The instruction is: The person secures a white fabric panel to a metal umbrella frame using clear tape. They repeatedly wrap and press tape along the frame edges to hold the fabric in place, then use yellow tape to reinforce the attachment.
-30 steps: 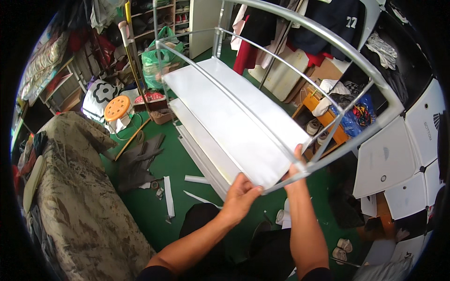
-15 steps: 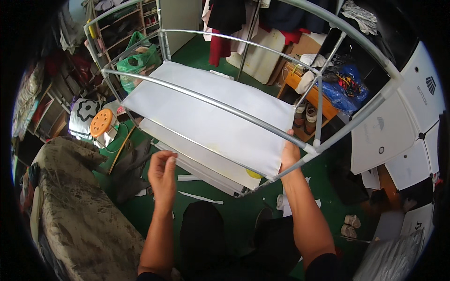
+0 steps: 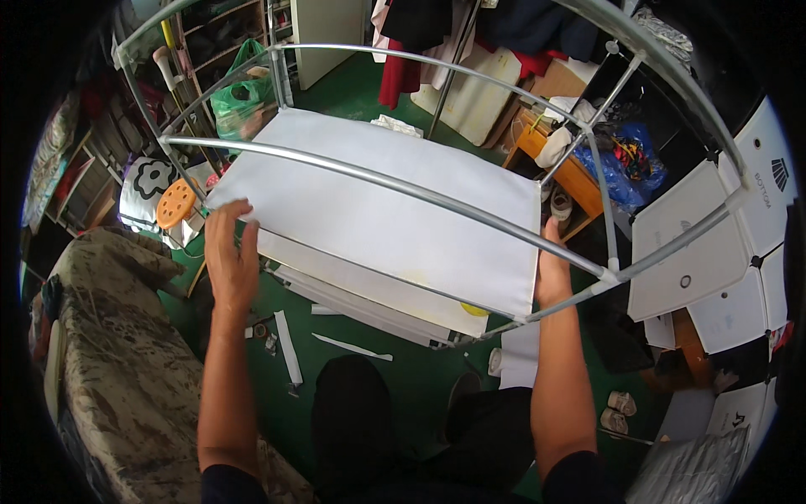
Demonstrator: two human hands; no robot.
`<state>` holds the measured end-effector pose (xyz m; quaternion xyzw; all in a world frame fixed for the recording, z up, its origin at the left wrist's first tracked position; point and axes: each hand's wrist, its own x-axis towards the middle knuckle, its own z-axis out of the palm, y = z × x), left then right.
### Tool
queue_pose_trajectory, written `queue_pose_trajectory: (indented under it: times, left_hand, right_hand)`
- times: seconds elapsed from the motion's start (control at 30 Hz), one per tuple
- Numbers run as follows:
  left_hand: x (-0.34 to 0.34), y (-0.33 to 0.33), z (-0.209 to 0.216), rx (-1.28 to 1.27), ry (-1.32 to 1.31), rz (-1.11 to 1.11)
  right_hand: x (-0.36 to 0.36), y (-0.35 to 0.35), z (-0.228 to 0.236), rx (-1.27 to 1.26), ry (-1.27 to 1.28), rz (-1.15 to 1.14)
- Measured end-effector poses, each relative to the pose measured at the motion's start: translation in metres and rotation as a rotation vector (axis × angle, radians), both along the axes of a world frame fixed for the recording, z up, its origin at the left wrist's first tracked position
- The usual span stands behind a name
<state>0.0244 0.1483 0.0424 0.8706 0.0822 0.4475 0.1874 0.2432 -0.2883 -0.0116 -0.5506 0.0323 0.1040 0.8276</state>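
The step in hand seems to be positioning the white sheet, at centre on the metal rack; the next move would call for 2 steady hands at its ends. At centre left, the left hand has its fingers curved apart, holding nothing visible, near a corner; at centre right, the right hand is at the edge, its grip unclear. Camouflage cloth lies lower left, green floor below centre, white panels far right.

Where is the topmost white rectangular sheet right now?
In the head view, the topmost white rectangular sheet lies near the centre, inside the silver tubular metal frame, with the person's right hand at its right edge.
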Motion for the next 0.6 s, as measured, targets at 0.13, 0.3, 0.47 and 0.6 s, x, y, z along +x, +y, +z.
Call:
queue_pose_trajectory:
  times: [0.13,0.3,0.47,0.6]
  left_hand:
    - [0.029,0.047,0.007,0.143,0.102,0.000]
    - [0.073,0.129,-0.004,0.093,0.392,0.078]
    - [0.100,0.161,-0.018,0.005,0.585,0.123]
    - [0.117,0.141,-0.005,-0.183,0.700,0.129]
  right_hand:
    - [0.050,0.010,0.006,-0.489,-0.221,-0.048]
    - [0.064,0.015,-0.007,-0.511,-0.040,-0.038]
    - [0.067,0.023,-0.014,-0.125,0.068,-0.049]
    - [0.069,0.019,-0.020,0.227,0.073,0.061]
